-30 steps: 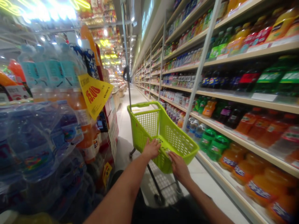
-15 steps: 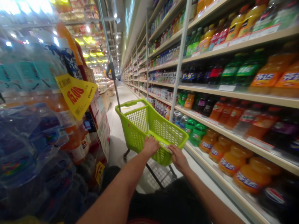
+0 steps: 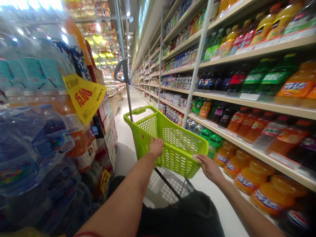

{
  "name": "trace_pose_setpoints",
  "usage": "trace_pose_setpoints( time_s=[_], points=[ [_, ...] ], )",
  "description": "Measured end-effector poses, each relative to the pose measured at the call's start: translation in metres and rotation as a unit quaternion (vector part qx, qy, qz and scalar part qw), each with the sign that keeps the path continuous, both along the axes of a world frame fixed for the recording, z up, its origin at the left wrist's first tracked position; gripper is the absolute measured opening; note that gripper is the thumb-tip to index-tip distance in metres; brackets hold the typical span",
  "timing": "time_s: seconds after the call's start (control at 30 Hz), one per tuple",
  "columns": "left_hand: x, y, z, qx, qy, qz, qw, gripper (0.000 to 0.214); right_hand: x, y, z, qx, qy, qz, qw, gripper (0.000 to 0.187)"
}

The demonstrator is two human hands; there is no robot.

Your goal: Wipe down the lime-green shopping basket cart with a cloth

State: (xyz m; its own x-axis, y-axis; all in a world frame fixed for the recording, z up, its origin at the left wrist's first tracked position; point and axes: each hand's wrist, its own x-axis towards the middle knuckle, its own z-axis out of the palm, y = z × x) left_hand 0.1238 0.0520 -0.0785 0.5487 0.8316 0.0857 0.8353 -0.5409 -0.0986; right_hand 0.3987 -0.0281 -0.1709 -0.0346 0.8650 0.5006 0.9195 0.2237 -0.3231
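A lime-green plastic shopping basket [image 3: 184, 143] rides on a wheeled trolley frame in the aisle ahead of me. My left hand [image 3: 156, 147] grips the near left rim of the basket, fingers curled over its edge. My right hand [image 3: 208, 166] holds the near right corner of the rim, fingers closed on it. The basket looks empty inside. A grey pole with a curved handle [image 3: 122, 69] rises from the trolley's far left side.
Shelves of soft-drink bottles [image 3: 249, 85] run along the right, orange bottles [image 3: 261, 187] lowest. On the left stands a stack of shrink-wrapped bottle packs [image 3: 37, 138] with a yellow price tag [image 3: 82, 97]. A pale floor aisle [image 3: 128, 98] runs ahead.
The basket has swung clockwise and shifted right. My right hand slid from the middle of the near rim to its right corner; my left hand stays on the left part of the rim.
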Motion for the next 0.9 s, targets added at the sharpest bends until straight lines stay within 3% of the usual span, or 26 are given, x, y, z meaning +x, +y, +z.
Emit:
trace_pose_setpoints(
  time_s=[0.13,0.27,0.5,0.7,0.8,0.9],
  points=[
    [-0.018,0.014,0.000,0.004,-0.009,0.031,0.999,0.054,-0.034,-0.005,-0.013,0.076,-0.013,-0.009,0.997,0.045],
    [-0.030,0.011,-0.003,0.005,-0.008,0.031,0.999,0.056,-0.055,-0.007,-0.027,0.115,-0.011,-0.049,0.992,0.048],
    [-0.036,0.000,0.007,-0.011,0.036,-0.030,0.999,0.058,-0.018,0.002,-0.030,0.119,-0.047,-0.075,0.989,0.041],
    [-0.064,-0.001,0.018,0.071,0.018,0.028,0.997,0.059,0.021,0.016,-0.022,0.104,-0.069,-0.136,0.983,0.038],
    [-0.068,-0.007,0.015,0.095,0.019,0.015,0.995,0.061,0.017,0.021,-0.013,0.104,-0.070,-0.146,0.981,0.037],
    [-0.063,-0.017,0.011,0.103,0.015,0.021,0.994,0.062,-0.013,0.029,-0.004,0.129,-0.052,-0.125,0.982,0.040]
  ],
)
